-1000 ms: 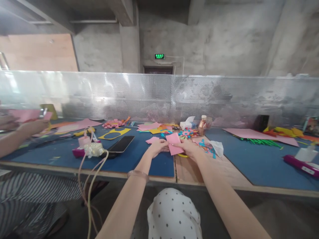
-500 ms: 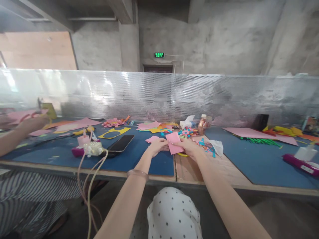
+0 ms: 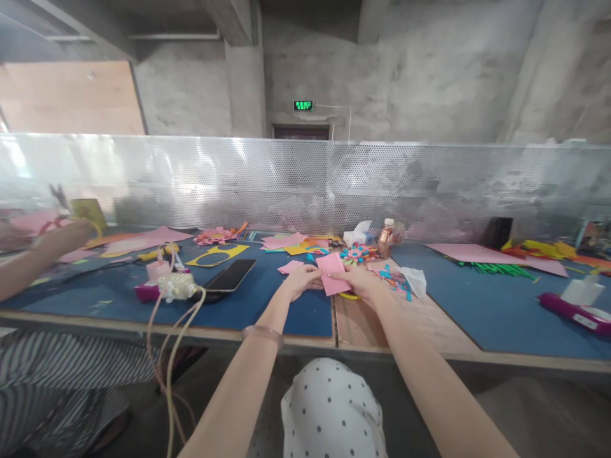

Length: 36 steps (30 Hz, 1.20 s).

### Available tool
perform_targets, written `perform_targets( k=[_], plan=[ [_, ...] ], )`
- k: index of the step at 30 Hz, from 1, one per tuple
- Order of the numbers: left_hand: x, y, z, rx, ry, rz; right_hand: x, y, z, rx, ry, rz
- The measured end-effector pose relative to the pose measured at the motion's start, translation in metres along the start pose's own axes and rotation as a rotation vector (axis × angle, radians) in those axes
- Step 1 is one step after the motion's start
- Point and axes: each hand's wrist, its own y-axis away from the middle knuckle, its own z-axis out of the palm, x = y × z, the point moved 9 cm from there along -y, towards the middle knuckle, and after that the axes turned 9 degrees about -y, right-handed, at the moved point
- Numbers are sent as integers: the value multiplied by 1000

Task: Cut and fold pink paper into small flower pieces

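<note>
Between my two hands, above the table's front middle, is a small pink sheet of paper (image 3: 333, 273). My left hand (image 3: 301, 281) pinches its left edge, and my right hand (image 3: 361, 278) grips it from the right, with fingertips lying over its face. Under the right hand shows a bit of a yellow curved thing (image 3: 351, 296), mostly hidden. Another pink paper piece (image 3: 289, 267) lies just behind my left hand. A paper flower (image 3: 358, 253) in pink, blue and red sits beyond my right hand, with coloured paper scraps (image 3: 396, 283) to its right.
Left of my hands lie a black phone (image 3: 232, 277), a power plug block with cords (image 3: 176, 286) and a yellow sheet with round cutouts (image 3: 217, 256). A bottle (image 3: 386, 238) and a crumpled tissue (image 3: 414, 282) are at right. A co-worker's hand (image 3: 67, 238) holds scissors at far left.
My hands and the pink paper stay nearly in place. At far left, the co-worker's scissors have shifted slightly, and the whole view has drifted a little.
</note>
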Motion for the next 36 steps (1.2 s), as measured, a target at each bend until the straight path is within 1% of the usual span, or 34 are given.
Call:
perform_targets(
  k=[5,9,14,18,21,23,25,26,28,31,33,36],
  plan=[
    [0,1,0,11,-17,-9,1,-2,-1,-15,-11,-10],
    [1,1,-1,18,-20,1,1,-2,-3,-1,4,-12],
    [4,1,-1,27,-60,35,-7,2,3,-9,17,-67],
    [9,1,-8,118,-124,81,-13,2,4,19,65,-106],
    [14,0,-12,185,-207,139,-15,1,8,11,80,-138],
    [21,1,-18,272,-331,213,-13,2,14,-18,71,-128],
    [30,5,-25,390,-464,293,-11,4,23,-66,50,-92],
    [33,7,-27,444,-512,319,-9,5,27,-91,40,-70],
    [36,9,-30,512,-564,337,-7,8,32,-120,33,-36],
    [38,11,-30,556,-615,353,-6,9,32,-125,30,-24],
    [39,12,-30,578,-640,374,-7,8,34,-147,13,-45],
    [38,12,-32,604,-624,367,-7,7,38,-188,-7,-68]
  ],
)
